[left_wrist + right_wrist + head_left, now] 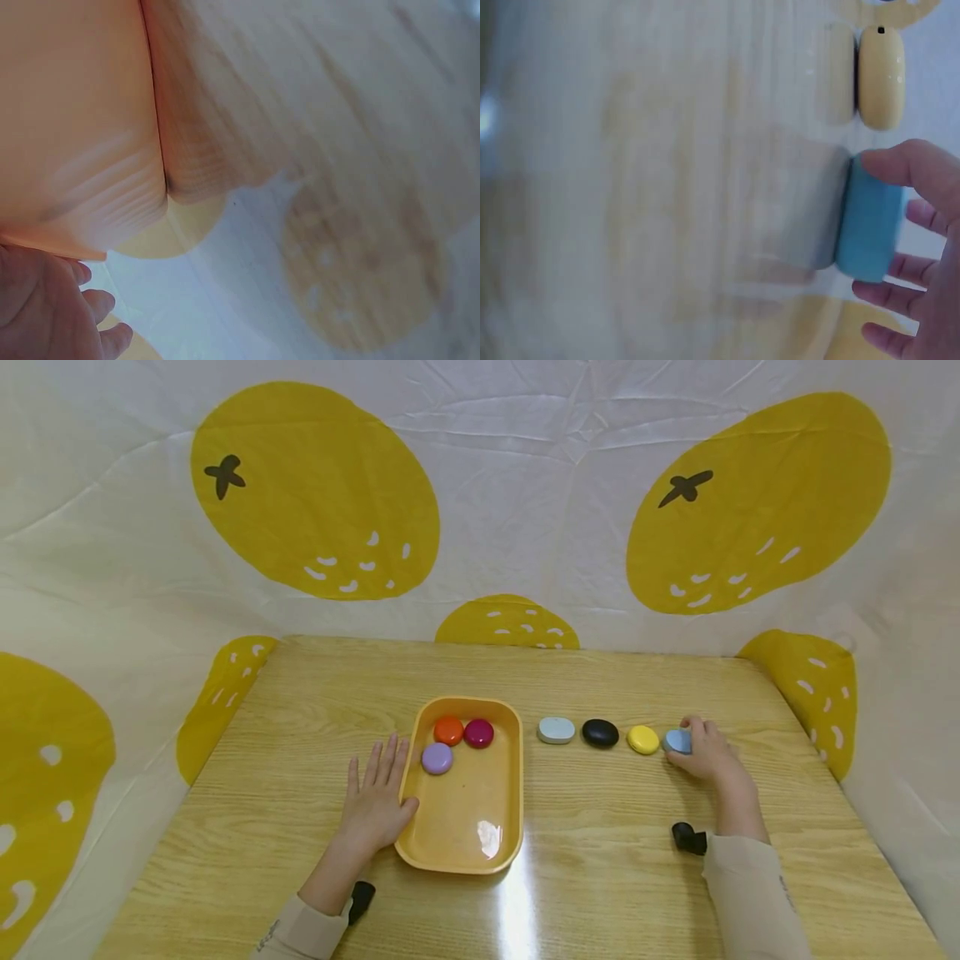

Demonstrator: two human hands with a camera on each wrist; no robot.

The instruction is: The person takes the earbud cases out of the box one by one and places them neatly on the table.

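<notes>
My right hand (pixel 708 753) holds a light blue, rounded pebble-shaped piece (pixel 677 742) at the right end of a row on the table. In the right wrist view the thumb lies on one end of the blue piece (pixel 871 217) and fingertips reach its other end. My left hand (pixel 377 806) lies with straight, spread fingers along the left wall of a yellow-orange tray (pixel 459 857), thumb over its rim. Inside the tray, toward its far end, sit an orange piece (pixel 448 730), a magenta piece (pixel 478 733) and a lilac piece (pixel 437 758).
Left of the blue piece stand a yellow piece (pixel 642 740), a black piece (pixel 600 733) and a pale grey-green piece (pixel 557 731). They share a wood-grain table (pixel 600 877). A white cloth (pixel 525 510) with yellow fruit prints encloses the back and sides.
</notes>
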